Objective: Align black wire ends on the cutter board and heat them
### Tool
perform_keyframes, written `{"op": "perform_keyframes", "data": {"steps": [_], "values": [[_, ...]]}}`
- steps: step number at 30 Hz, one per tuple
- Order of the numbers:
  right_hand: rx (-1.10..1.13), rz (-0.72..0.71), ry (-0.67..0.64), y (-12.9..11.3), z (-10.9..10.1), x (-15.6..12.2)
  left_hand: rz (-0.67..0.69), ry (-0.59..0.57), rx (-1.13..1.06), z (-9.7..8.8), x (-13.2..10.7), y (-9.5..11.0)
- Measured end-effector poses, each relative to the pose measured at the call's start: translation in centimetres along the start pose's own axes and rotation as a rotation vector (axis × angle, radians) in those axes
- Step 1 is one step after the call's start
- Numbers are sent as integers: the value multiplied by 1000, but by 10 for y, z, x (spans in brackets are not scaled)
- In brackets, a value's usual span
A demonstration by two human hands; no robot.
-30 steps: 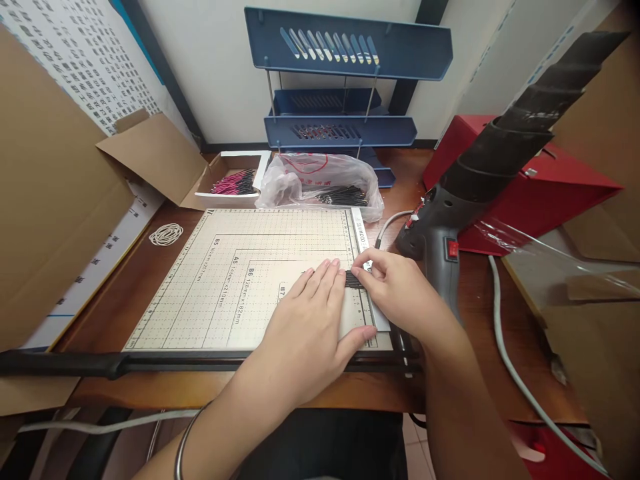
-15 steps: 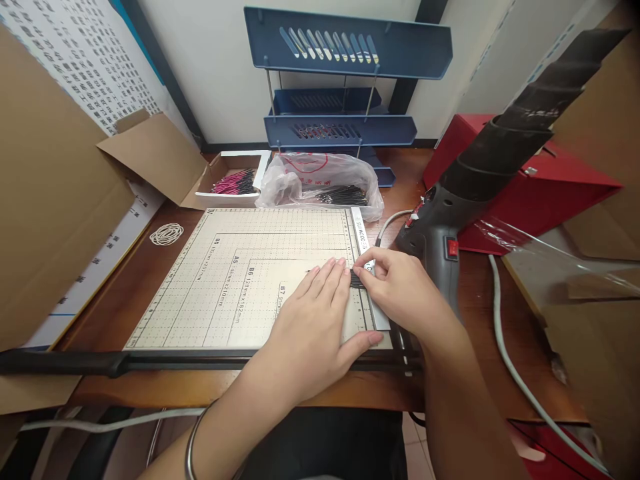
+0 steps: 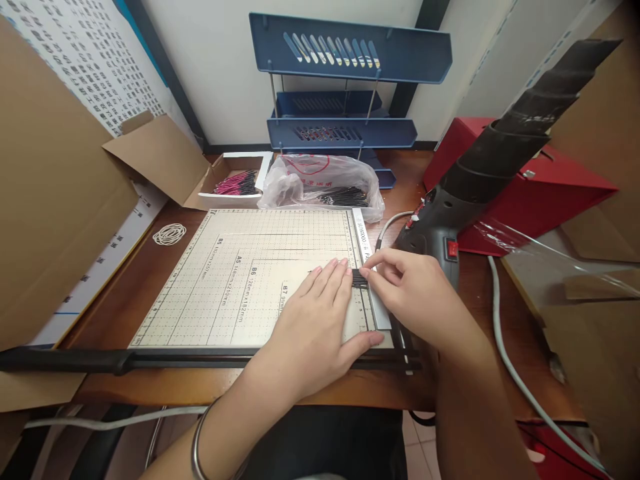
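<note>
A beige gridded paper-cutter board (image 3: 240, 280) lies on the wooden desk. My left hand (image 3: 310, 327) rests flat on its right part, fingers stretched out together, pressing down a small bundle of thin black strands (image 3: 359, 278). My right hand (image 3: 417, 293) is beside it at the board's white ruler strip (image 3: 364, 243), fingertips pinched on the bundle's right end. Most of the bundle is hidden under my fingers.
The cutter's black arm (image 3: 125, 361) lies along the near edge. Behind stand a box of pink and black strands (image 3: 235, 183), a plastic bag of black strands (image 3: 325, 187), a blue tiered tray (image 3: 345, 80). A heat gun (image 3: 480, 180), red box (image 3: 540, 180), rubber bands (image 3: 169, 233).
My right hand has shifted slightly forward along the ruler strip, its fingers re-pinching the bundle. The left hand has stayed nearly still. The view has drifted a little.
</note>
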State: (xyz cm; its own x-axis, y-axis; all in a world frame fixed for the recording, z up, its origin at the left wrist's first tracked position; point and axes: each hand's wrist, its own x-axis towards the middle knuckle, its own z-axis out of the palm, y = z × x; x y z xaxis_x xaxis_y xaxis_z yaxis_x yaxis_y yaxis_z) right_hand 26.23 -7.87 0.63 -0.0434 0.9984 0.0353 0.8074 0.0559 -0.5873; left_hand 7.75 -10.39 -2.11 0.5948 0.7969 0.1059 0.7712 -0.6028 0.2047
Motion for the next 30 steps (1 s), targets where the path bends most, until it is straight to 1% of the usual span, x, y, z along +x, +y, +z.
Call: {"op": "perform_keyframes", "data": {"steps": [6, 12, 16, 18, 22, 26, 30], "values": [[-77, -23, -55, 1, 1, -1, 8, 28, 1, 0, -1, 1], [-190, -42, -59, -3, 1, -1, -22, 28, 24, 1, 0, 6], [-151, -128, -43, -2, -4, -7, -21, 30, 8, 2, 0, 6], [-153, -148, -50, -2, -4, -8, -20, 38, -8, 2, 0, 5], [-205, -108, -94, -3, 0, -6, -15, 37, -27, 1, 0, 5], [-170, -62, -70, -3, 5, -3, -14, 34, -25, 1, 0, 5], [-108, -77, -84, -1, 5, -2, -27, 44, -11, 3, 0, 6]]}}
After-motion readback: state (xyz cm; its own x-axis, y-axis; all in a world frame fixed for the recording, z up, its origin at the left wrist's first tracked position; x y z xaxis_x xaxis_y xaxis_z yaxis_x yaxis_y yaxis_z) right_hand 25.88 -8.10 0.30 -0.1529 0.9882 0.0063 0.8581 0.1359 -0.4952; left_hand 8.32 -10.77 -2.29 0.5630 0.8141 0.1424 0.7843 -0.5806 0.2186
